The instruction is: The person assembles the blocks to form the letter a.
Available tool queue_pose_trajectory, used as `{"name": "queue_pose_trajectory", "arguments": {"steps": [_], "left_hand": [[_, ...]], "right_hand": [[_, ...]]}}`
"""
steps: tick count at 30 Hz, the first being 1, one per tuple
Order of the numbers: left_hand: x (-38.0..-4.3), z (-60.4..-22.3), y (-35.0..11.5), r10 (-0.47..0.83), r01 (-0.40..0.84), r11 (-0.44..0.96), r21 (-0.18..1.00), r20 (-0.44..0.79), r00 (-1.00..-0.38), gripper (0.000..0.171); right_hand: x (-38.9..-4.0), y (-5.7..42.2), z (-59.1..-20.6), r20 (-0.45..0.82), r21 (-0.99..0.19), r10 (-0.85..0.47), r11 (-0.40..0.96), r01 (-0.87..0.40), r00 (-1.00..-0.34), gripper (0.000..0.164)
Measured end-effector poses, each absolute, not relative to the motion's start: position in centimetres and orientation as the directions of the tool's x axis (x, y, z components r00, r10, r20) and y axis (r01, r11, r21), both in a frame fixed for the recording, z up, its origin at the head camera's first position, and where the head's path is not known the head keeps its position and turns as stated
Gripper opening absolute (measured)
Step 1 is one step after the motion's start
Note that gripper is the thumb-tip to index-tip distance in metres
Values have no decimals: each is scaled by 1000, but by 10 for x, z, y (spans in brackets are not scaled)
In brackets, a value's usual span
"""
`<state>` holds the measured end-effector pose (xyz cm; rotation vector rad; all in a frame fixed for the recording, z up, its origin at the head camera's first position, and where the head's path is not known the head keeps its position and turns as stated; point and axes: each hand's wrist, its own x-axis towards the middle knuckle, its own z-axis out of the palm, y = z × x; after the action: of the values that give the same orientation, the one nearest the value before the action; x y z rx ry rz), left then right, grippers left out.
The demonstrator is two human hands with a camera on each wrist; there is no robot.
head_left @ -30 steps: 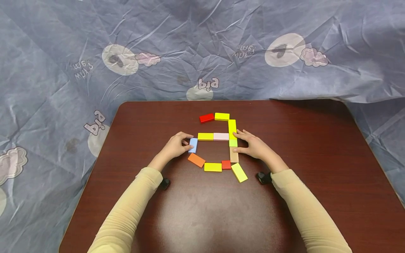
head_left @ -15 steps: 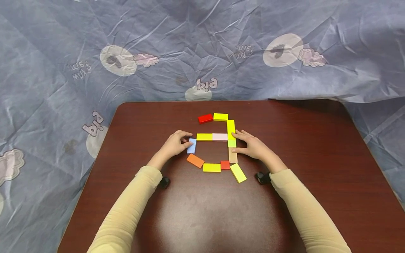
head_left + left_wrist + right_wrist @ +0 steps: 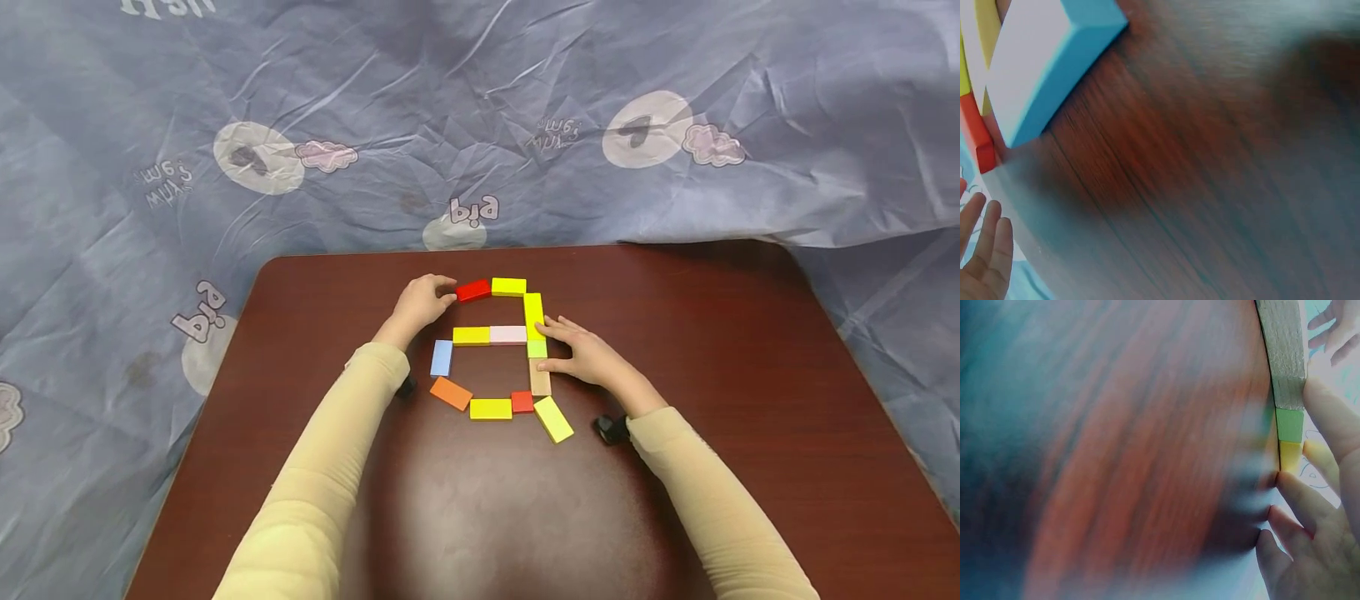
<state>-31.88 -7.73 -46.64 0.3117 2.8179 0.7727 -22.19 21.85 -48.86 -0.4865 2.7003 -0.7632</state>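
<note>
My left hand (image 3: 422, 304) is beside the left end of the long red block (image 3: 473, 291), its fingertips close to it; whether they touch is unclear. In the left wrist view, the fingers (image 3: 1001, 250) look fairly straight and apart from the red block. My right hand (image 3: 588, 357) rests with spread fingers along the right-hand column, one finger on the tall yellow block (image 3: 533, 310) and the thumb on the tan wooden block (image 3: 540, 379). Between these two lies a small green block (image 3: 537, 349). The blue block (image 3: 442, 358) lies untouched at the left.
A yellow block (image 3: 509, 287) adjoins the red one. Yellow (image 3: 471, 336) and pink (image 3: 508, 335) blocks form a middle row. Below lie orange (image 3: 452, 393), yellow (image 3: 491, 409), small red (image 3: 522, 402) and pale yellow (image 3: 553, 419) blocks on the brown table (image 3: 480, 517).
My left hand has left the blue block and moved up to the long red block's left end. My right hand keeps its place on the column. The head view has shifted slightly.
</note>
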Motion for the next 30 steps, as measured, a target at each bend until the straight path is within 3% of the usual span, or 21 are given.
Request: {"name": "queue_pose_trajectory", "arguments": {"steps": [5, 18, 30], "left_hand": [[-320, -474, -77, 253, 162, 868, 470, -138, -957, 41], [-319, -483, -77, 244, 167, 853, 494, -96, -965, 40], [-320, -482, -81, 256, 130, 799, 588, -135, -957, 52]], "right_hand": [[-220, 213, -488, -184, -555, -405, 795, -245, -896, 77], [-219, 212, -486, -173, -548, -408, 796, -256, -897, 77], [-219, 219, -488, -174, -543, -392, 803, -244, -903, 77]]}}
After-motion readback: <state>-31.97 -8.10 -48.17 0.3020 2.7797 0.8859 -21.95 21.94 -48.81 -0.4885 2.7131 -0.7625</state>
